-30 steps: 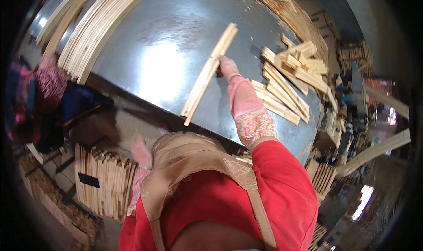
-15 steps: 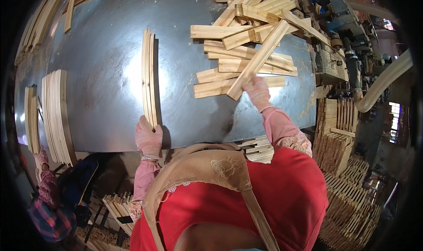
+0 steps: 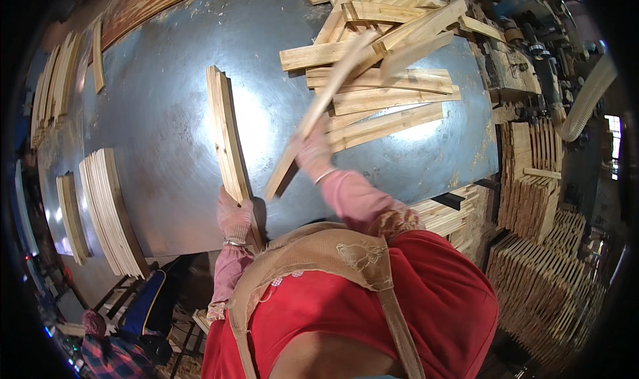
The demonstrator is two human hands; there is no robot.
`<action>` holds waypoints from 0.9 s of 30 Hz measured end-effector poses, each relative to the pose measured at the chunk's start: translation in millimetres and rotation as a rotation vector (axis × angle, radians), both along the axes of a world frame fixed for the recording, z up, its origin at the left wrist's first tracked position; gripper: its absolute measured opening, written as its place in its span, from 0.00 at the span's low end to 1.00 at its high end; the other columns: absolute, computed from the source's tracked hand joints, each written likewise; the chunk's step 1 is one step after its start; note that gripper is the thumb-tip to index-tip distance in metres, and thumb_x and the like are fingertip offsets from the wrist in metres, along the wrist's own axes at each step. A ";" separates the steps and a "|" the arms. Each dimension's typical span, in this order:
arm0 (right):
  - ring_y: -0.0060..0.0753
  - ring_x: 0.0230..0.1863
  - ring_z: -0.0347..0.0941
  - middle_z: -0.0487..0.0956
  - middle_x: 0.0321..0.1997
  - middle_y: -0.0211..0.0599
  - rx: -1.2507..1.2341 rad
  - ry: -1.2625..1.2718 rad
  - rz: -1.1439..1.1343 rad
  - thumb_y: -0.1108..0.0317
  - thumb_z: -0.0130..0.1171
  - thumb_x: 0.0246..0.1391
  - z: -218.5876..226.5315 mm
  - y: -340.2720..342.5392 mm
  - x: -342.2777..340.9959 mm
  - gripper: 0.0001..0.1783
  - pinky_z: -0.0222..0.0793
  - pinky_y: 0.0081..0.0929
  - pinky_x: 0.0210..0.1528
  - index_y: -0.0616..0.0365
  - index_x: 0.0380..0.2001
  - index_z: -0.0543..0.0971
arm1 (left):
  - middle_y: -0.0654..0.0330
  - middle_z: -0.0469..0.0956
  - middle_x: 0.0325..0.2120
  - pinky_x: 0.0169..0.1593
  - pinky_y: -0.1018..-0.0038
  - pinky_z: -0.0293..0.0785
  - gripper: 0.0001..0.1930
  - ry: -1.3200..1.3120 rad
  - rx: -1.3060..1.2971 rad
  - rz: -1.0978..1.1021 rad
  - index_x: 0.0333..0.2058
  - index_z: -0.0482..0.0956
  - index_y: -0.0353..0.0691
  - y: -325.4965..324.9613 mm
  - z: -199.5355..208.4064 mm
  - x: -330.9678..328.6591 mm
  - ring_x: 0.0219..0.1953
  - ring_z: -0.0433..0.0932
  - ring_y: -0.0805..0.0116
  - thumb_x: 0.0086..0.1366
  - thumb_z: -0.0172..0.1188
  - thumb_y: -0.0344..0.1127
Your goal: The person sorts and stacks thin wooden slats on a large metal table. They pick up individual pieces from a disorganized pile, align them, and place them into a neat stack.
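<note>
My left hand (image 3: pixel 234 216), in a pale glove, is closed around the near end of a small bundle of wooden strips (image 3: pixel 225 129) lying lengthwise on the metal table. In my right hand (image 3: pixel 314 154), also gloved, is a single wooden strip (image 3: pixel 326 96), gripped toward its near end and smeared by motion. It slants over the left edge of a loose pile of wooden strips (image 3: pixel 393 99). The far end of the held strip is in front of the pile. Fingers of both hands are partly hidden.
A neat row of strips (image 3: pixel 110 209) stands at the table's left, beside a smaller bundle (image 3: pixel 72 216). The metal table (image 3: pixel 160 93) spans the front. Stacked wood (image 3: pixel 532 266) and machinery with a hose (image 3: pixel 589 103) are to the right. A person (image 3: pixel 110 349) is at lower left.
My right hand has swung left with its strip, off the pile toward the bundle. My left hand still grips the bundle's near end. The whole view has shifted slightly.
</note>
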State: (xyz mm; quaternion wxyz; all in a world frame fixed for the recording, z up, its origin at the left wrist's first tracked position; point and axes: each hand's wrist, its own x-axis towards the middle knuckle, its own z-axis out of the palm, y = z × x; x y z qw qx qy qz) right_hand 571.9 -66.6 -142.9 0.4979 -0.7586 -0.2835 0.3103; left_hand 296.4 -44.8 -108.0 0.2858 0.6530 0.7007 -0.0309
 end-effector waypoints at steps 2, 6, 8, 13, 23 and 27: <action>0.60 0.61 0.79 0.78 0.62 0.64 -0.173 0.112 0.380 0.52 0.57 0.70 22.1 -3.9 -55.3 0.40 0.73 0.42 0.68 0.64 0.76 0.60 | 0.36 0.80 0.56 0.58 0.50 0.79 0.45 -0.111 0.053 -0.016 0.68 0.66 0.33 0.6 -21.4 -12.8 0.57 0.80 0.34 0.57 0.74 0.51; 0.59 0.73 0.70 0.73 0.74 0.59 -0.358 -0.113 0.797 0.39 0.52 0.71 31.1 19.1 -76.4 0.45 0.61 0.41 0.79 0.63 0.77 0.64 | 0.36 0.72 0.65 0.69 0.52 0.70 0.58 -0.088 0.109 -0.185 0.74 0.54 0.26 -16.2 -2.7 -2.0 0.65 0.72 0.35 0.54 0.76 0.52; 0.57 0.71 0.72 0.77 0.69 0.57 -0.247 -0.594 0.499 0.39 0.57 0.68 30.6 38.5 -20.8 0.43 0.64 0.43 0.76 0.62 0.72 0.71 | 0.36 0.70 0.67 0.71 0.54 0.68 0.60 -0.014 0.082 -0.126 0.75 0.53 0.27 -16.8 -4.3 3.0 0.68 0.70 0.36 0.53 0.77 0.51; 0.54 0.73 0.69 0.70 0.75 0.53 -0.596 -0.860 -0.359 0.40 0.73 0.51 47.5 55.8 197.1 0.57 0.66 0.48 0.74 0.60 0.75 0.63 | 0.37 0.68 0.70 0.73 0.55 0.66 0.60 0.012 0.020 -0.088 0.76 0.52 0.29 -12.6 -2.6 8.3 0.71 0.68 0.39 0.52 0.78 0.48; 0.53 0.70 0.72 0.75 0.70 0.54 0.049 -0.088 -0.332 0.63 0.72 0.54 -15.4 -23.2 106.4 0.51 0.69 0.44 0.71 0.63 0.77 0.61 | 0.35 0.73 0.65 0.70 0.46 0.67 0.36 -0.697 0.236 -0.390 0.67 0.72 0.30 54.1 17.7 103.4 0.67 0.71 0.35 0.64 0.71 0.43; 0.47 0.72 0.71 0.76 0.70 0.52 -0.065 -0.398 0.015 0.67 0.73 0.57 5.1 -32.2 100.4 0.47 0.66 0.40 0.74 0.64 0.76 0.63 | 0.42 0.74 0.66 0.72 0.50 0.65 0.35 -0.626 0.345 -0.579 0.67 0.73 0.35 89.2 21.4 190.1 0.68 0.72 0.41 0.65 0.69 0.45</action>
